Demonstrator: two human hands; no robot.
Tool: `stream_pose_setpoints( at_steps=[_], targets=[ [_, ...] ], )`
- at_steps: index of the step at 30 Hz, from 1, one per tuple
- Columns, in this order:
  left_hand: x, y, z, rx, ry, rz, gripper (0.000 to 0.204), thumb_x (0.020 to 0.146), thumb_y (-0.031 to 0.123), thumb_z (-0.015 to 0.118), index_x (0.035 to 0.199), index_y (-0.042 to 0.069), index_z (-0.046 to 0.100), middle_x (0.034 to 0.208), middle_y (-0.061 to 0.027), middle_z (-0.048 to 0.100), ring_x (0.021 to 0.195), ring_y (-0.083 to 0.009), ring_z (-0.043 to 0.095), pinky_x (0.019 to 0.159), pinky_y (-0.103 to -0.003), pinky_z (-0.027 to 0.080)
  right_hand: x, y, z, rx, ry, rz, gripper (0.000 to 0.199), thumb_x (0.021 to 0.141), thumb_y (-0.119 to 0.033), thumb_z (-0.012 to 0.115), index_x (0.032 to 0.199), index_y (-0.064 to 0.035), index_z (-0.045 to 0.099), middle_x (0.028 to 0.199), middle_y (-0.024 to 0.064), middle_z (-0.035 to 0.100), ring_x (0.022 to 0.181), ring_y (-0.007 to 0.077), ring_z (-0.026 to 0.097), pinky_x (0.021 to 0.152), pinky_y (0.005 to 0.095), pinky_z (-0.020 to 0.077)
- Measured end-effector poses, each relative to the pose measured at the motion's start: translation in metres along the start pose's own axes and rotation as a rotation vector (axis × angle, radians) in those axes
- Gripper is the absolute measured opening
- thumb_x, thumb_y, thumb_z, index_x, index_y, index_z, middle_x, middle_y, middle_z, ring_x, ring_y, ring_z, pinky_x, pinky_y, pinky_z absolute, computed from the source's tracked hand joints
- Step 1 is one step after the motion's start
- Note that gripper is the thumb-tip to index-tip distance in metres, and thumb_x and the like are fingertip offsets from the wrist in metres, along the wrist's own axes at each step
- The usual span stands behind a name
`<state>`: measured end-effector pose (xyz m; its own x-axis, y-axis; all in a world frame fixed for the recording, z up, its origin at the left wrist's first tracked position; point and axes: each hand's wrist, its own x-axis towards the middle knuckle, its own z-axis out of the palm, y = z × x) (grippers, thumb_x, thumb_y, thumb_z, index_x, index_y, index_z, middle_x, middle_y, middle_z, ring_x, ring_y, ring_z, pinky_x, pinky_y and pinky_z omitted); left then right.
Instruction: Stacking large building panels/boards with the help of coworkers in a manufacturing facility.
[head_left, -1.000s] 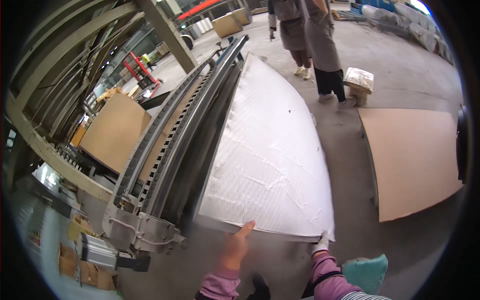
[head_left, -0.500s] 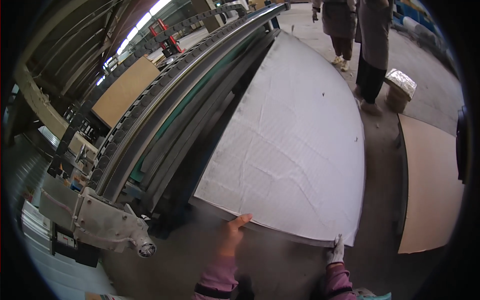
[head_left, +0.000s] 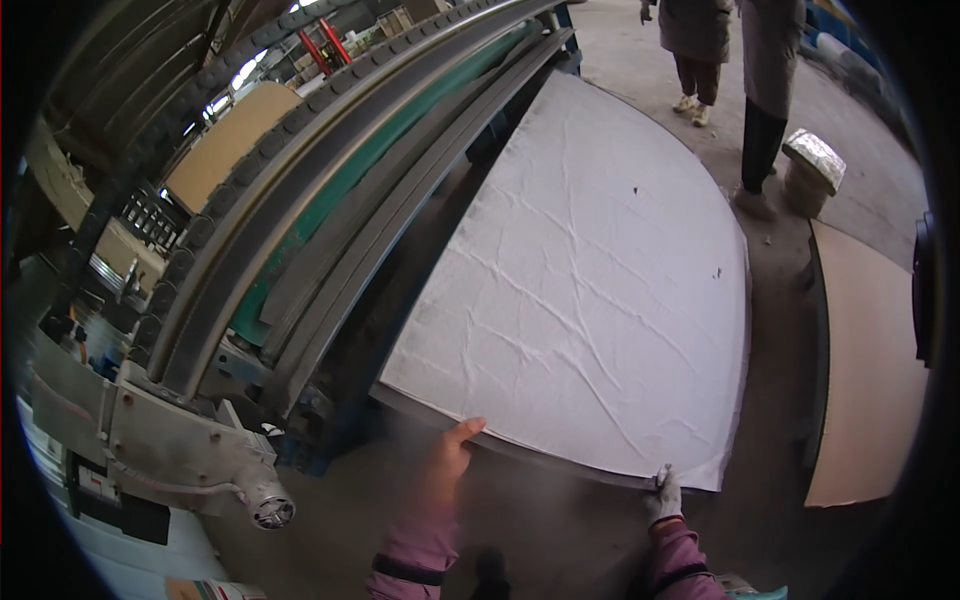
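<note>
A large white sheet-covered panel (head_left: 600,270), creased across its top, spans the middle of the view. My bare left hand (head_left: 450,455) grips its near edge left of centre, thumb on top and the other fingers hidden below. At the near right corner my gloved right hand (head_left: 666,497) is closed on the same edge. Both forearms wear purple sleeves with dark bands. The panel's left side lies beside the dark rails (head_left: 400,235) of a long machine.
The machine's metal beam (head_left: 330,150) with a cable chain runs along the left, ending in a motor housing (head_left: 180,440). A brown board (head_left: 865,370) lies at right. Farther back are a foil-topped container (head_left: 815,165) and two people (head_left: 700,45) standing on the concrete floor.
The view has shifted, bringing more of the machine's green side and rails into sight. Creases on the white panel stand out more. Both hands keep hold of its near edge.
</note>
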<state>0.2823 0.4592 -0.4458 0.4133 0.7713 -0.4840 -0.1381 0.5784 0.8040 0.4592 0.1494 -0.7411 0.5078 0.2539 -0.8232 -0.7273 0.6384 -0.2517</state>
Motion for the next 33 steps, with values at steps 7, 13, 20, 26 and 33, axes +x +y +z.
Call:
stream_pose_setpoints(
  at_steps=[7,13,20,26,33],
  targets=[
    [0.006,0.037,-0.018,0.178,0.040,0.194,0.022,0.072,-0.001,0.068,0.094,-0.001,0.064,0.093,-0.0053,0.062,0.089,-0.0187,0.060,0.085,-0.033,0.046,-0.007,0.043,0.033,0.058,-0.042,0.067,0.028,0.095,-0.020,0.053,0.068,-0.0147,0.046,0.057,-0.0048,0.042,0.051,0.0099,0.039,0.058,0.0247,0.0417],
    [-0.014,0.054,0.010,0.293,0.054,0.273,0.043,0.073,-0.002,0.064,0.115,0.000,0.056,0.111,-0.0049,0.057,0.103,-0.0193,0.055,0.093,-0.033,0.041,-0.037,0.049,0.065,0.118,0.015,0.108,0.026,0.097,-0.018,0.047,0.071,-0.0138,0.048,0.059,-0.0035,0.041,0.052,0.0107,0.039,0.054,0.0226,0.0376],
    [0.006,0.043,-0.027,0.272,-0.020,0.298,0.059,0.072,-0.005,0.063,0.127,0.002,0.047,0.120,-0.0059,0.053,0.113,-0.0222,0.050,0.098,-0.037,0.039,-0.010,0.049,0.030,0.113,-0.049,0.168,0.029,0.099,-0.028,0.044,0.074,-0.0143,0.047,0.058,-0.0041,0.043,0.054,0.0115,0.043,0.061,0.0262,0.0425],
    [0.005,0.028,-0.031,0.323,-0.051,0.462,0.058,0.069,-0.005,0.065,0.125,0.003,0.050,0.116,-0.0051,0.056,0.109,-0.0217,0.052,0.097,-0.036,0.039,0.017,0.078,0.041,-0.053,0.373,-0.120,0.039,0.094,-0.047,0.042,0.100,-0.0120,0.059,0.090,0.0007,0.061,0.084,0.0152,0.057,0.080,0.0321,0.0450],
    [-0.043,0.017,0.005,0.281,0.151,0.371,0.071,0.062,0.001,0.065,0.131,0.001,0.045,0.124,-0.0081,0.053,0.116,-0.0257,0.049,0.101,-0.036,0.037,-0.017,0.034,0.028,-0.071,0.143,-0.158,0.060,0.095,-0.054,0.032,0.130,-0.0074,0.044,0.123,0.0046,0.056,0.112,0.0232,0.053,0.094,0.0377,0.0437]
  ],
)
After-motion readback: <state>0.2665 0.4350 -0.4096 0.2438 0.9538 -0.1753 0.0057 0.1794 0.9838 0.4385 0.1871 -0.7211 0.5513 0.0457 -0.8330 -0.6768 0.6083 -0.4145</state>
